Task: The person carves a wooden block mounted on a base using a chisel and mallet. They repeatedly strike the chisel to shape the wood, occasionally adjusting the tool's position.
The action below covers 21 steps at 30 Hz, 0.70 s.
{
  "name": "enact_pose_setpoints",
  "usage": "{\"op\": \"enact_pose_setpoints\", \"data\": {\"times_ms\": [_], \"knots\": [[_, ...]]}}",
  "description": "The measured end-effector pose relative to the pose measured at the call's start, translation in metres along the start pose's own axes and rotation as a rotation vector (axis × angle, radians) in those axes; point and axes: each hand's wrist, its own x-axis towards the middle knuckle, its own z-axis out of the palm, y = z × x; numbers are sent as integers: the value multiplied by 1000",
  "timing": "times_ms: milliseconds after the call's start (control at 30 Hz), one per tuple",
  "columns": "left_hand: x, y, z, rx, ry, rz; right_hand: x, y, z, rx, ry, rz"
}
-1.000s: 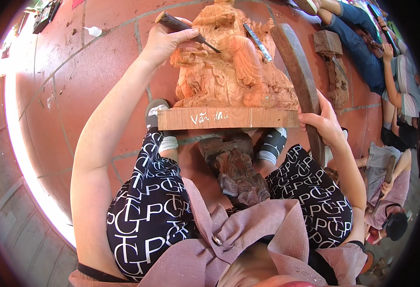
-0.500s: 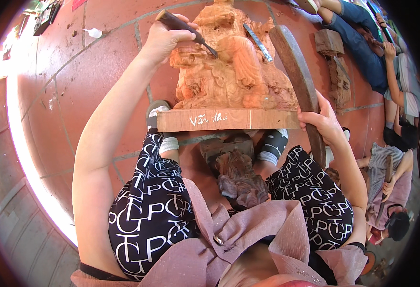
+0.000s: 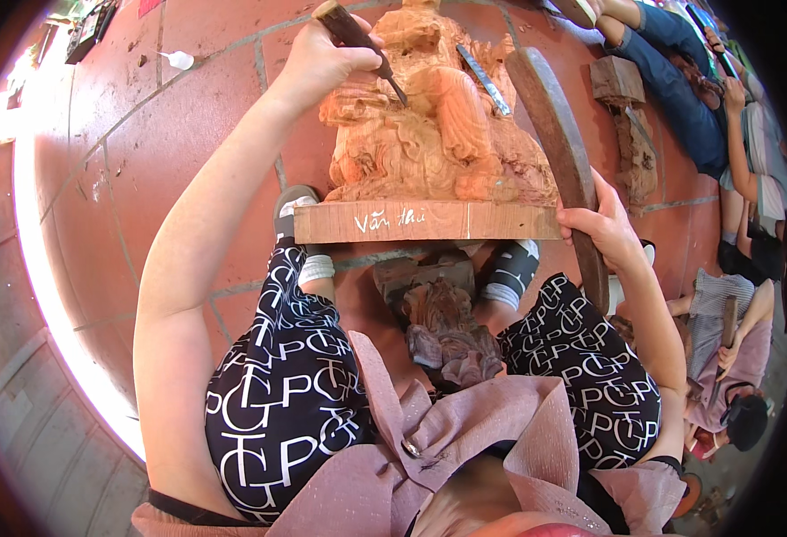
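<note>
Change over the last second: left hand (image 3: 322, 64) has shifted up and right a bit, and the gouge (image 3: 349, 31) stands steeper, butt end swung toward the top edge of the frame. Its tip sits slightly lower left on the carved statue (image 3: 393, 152) than a second ago; between the last two pictures it barely moved. Contact vs. hovering: can't tell.

My read: tool being re-angled on roughly the same spot, so a different cut angle.

Left hand is closed round the handle, thumb laid along it. Right hand (image 3: 607, 224) is wrapped round the lower half of a long curved wooden mallet (image 3: 550, 116), head end up; no real change there, no strike visible.

Statue is upper centre on the tiled floor (image 3: 188, 161), with its plank base (image 3: 501, 224) toward the wearer. Loose flat blade (image 3: 481, 76) lies on the statue's upper right. Darker small carving (image 3: 452, 336) sits centre frame, between the legs.
</note>
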Motion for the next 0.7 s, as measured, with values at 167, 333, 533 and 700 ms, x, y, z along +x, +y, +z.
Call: {"op": "enact_pose_setpoints", "data": {"times_ms": [167, 333, 533, 700], "knots": [[-2, 9, 1, -18, -88, -133, 1, 0, -1, -9, -3, 3], [0, -4, -7, -35, -29, -152, 0, 1, 0, 19, 7, 10], [-6, 9, -4, -55, -62, -142, 1, 2, -2, 3, -3, 18], [-7, 9, 7, -60, -68, -38, 1, 1, -1, -1, 3, 23]]}}
